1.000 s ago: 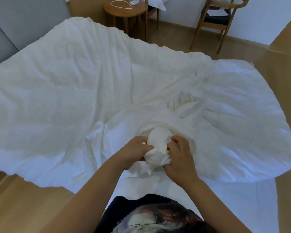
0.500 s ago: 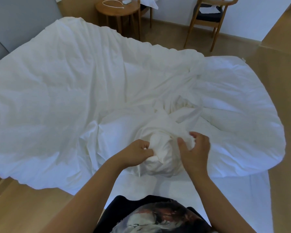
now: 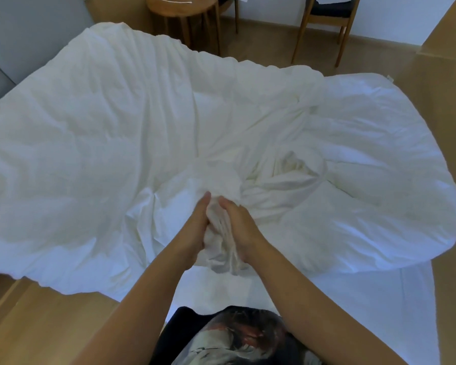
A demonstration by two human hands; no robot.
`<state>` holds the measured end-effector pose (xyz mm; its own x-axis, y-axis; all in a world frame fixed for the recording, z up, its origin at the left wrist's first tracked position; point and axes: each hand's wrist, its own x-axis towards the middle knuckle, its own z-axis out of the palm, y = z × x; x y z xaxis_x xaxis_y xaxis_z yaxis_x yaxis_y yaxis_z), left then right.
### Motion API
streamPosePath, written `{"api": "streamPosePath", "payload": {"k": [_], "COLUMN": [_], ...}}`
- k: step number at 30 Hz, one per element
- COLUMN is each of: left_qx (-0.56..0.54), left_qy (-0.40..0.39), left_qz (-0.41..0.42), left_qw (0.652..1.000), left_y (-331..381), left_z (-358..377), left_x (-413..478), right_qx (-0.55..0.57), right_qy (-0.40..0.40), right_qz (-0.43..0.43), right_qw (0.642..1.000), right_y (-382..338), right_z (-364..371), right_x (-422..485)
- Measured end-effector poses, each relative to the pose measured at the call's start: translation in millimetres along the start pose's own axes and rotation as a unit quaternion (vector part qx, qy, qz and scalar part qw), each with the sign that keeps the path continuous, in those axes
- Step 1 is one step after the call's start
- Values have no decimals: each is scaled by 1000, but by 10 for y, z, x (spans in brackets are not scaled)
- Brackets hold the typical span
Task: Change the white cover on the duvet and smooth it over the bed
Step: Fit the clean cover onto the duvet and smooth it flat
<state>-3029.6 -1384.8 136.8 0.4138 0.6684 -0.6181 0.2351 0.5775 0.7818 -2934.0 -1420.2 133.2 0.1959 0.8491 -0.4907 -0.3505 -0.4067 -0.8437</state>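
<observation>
A white duvet (image 3: 103, 133) lies spread and wrinkled across the bed, hanging past its left and right sides. Its white cover (image 3: 282, 185) is bunched in twisted folds at the middle near edge. My left hand (image 3: 192, 227) and my right hand (image 3: 240, 227) face each other and squeeze a gathered wad of cover fabric (image 3: 219, 241) between them. Both hands have fingers wrapped into the cloth, thumbs pointing forward. The bare bed sheet (image 3: 366, 299) shows below the duvet's near edge.
A round wooden side table (image 3: 182, 11) with a white cable stands beyond the bed's far side. A wooden chair (image 3: 327, 19) stands at the back right. Wood floor (image 3: 37, 317) runs along the bed's left side, a grey wall panel (image 3: 24, 35) at far left.
My right hand came back from the right onto the bunched fabric. Both hands now press the wad between them, a little further forward. The view shifted down and closer.
</observation>
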Motion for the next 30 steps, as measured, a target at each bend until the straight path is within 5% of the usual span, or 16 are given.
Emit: {"api": "streamPosePath", "payload": {"k": [2,7,12,14,15,16,19,21,23,26,28,29,30], "left_qx": [-42,10,128,180,190,183,152,161,169,159,238,361,502], "left_qy": [-44,22,80,112,123,128,110,90,76,73,109,153,207], "left_qz": [28,82,90,108,112,113,95,76,63,60,63,65,70], "left_qw": [998,996,985,971,967,968,978,980,981,983,963,917,837], "left_y": [-36,-122,-171,-158,-141,-126,-68,-56,-58,-82,-108,-126,-145], "left_z": [-29,-68,-108,-141,-178,-220,-296,-313,-321,-347,-400,-441,-484], "left_x": [43,177,299,326,335,341,342,351,339,326,350,367,371], "right_qx": [78,252,282,159,6,-186,-601,-696,-735,-737,-706,-684,-660], "right_qy": [-55,-109,-102,-58,7,73,20,-22,-37,-66,-51,-29,-1], "right_qz": [40,92,79,49,-3,-76,-192,-210,-229,-215,-193,-176,-158], "right_qw": [995,957,951,984,1000,977,775,687,637,637,680,707,735], "right_y": [22,48,84,84,103,113,215,261,292,340,369,360,335], "right_z": [65,-45,-180,-228,-285,-354,-546,-562,-512,-457,-477,-494,-515], "right_x": [16,78,76,99,127,160,327,439,545,551,487,454,429]}}
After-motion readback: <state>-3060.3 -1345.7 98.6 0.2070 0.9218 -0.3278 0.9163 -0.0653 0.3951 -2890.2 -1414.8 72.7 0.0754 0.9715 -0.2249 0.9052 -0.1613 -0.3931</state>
